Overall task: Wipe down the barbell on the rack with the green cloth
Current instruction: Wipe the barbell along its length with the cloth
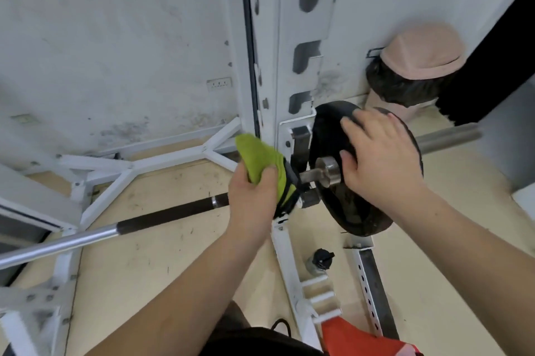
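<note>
The barbell (162,216) lies across the white rack (267,72), its shaft running from the lower left up to the upright. My left hand (252,199) grips the green cloth (260,158) around the bar just left of the upright. A black weight plate (327,135) sits on the bar's sleeve to the right of the upright. My right hand (376,158) rests flat on that plate with fingers spread. The bare sleeve end (448,137) sticks out further right.
A bin with a pink lid and black liner (417,72) stands by the wall at the right. A dark bottle (320,261) sits on the floor beside the rack base. White rack legs (127,167) spread across the beige floor.
</note>
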Available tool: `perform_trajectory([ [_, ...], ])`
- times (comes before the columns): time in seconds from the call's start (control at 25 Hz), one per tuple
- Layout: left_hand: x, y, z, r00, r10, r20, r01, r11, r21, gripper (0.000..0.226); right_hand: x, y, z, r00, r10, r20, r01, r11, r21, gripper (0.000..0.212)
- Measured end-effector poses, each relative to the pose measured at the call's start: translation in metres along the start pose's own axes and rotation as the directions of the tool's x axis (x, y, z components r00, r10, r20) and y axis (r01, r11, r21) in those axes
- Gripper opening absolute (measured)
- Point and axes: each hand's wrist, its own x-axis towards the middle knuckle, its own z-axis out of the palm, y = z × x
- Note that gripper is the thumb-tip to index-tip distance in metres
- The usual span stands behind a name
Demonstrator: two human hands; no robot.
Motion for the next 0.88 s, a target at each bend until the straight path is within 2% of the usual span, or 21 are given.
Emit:
perform_trajectory([
  [0.04, 0.007, 0.006, 0.0, 0.964, 0.254, 0.084, -0.267, 0.926, 0.267, 0.005, 0.004, 0.007, -0.001, 0.993, 0.114, 0.037, -0.113, 0.993, -0.026, 0.058],
  [0.08, 0.016, 0.003, 0.002, 0.862, 0.431, 0.268, -0.506, 0.687, 0.522, 0.017, 0.005, 0.013, 0.002, 0.972, 0.222, 0.074, -0.22, 0.975, -0.028, 0.061],
  [0.12, 0.027, -0.006, 0.002, 0.75, 0.448, 0.487, -0.651, 0.372, 0.661, 0.034, 0.005, 0.015, 0.006, 0.952, 0.292, 0.094, -0.291, 0.956, -0.024, 0.061],
  [0.16, 0.036, -0.021, 0.002, 0.69, 0.343, 0.638, -0.701, 0.094, 0.707, 0.047, 0.003, 0.015, 0.01, 0.944, 0.319, 0.089, -0.318, 0.948, -0.025, 0.061],
  [0.2, 0.04, -0.033, 0.004, 0.678, 0.217, 0.703, -0.706, -0.077, 0.704, 0.052, 0.0, 0.015, 0.014, 0.945, 0.322, 0.06, -0.321, 0.947, -0.033, 0.062],
  [0.24, 0.04, -0.038, 0.008, 0.679, 0.132, 0.722, -0.707, -0.149, 0.692, 0.051, -0.002, 0.016, 0.018, 0.949, 0.314, 0.019, -0.313, 0.948, -0.049, 0.062],
  [0.36, 0.035, -0.03, 0.044, 0.645, 0.096, 0.758, -0.746, -0.138, 0.652, 0.041, -0.002, 0.016, 0.027, 0.945, 0.319, -0.068, -0.325, 0.94, -0.101, 0.061],
  [0.44, 0.032, -0.022, 0.07, 0.614, 0.119, 0.781, -0.759, -0.185, 0.625, 0.037, -0.001, 0.015, 0.029, 0.942, 0.327, -0.079, -0.334, 0.936, -0.112, 0.061],
  [0.6, 0.035, -0.017, 0.084, 0.617, 0.026, 0.787, -0.766, -0.212, 0.607, 0.036, 0.013, 0.013, 0.025, 0.948, 0.31, -0.064, -0.316, 0.938, -0.143, 0.054],
  [0.68, 0.033, -0.014, 0.058, 0.657, -0.01, 0.754, -0.73, -0.256, 0.633, 0.039, 0.022, 0.01, 0.021, 0.95, 0.304, -0.066, -0.311, 0.939, -0.147, 0.043],
  [0.8, 0.033, -0.015, 0.025, 0.719, -0.083, 0.69, -0.683, -0.27, 0.679, 0.052, 0.022, 0.008, 0.023, 0.945, 0.317, -0.075, -0.325, 0.932, -0.159, 0.045],
  [0.88, 0.036, -0.013, 0.034, 0.711, -0.083, 0.698, -0.694, -0.24, 0.678, 0.05, 0.018, 0.009, 0.025, 0.941, 0.325, -0.099, -0.337, 0.927, -0.162, 0.047],
])
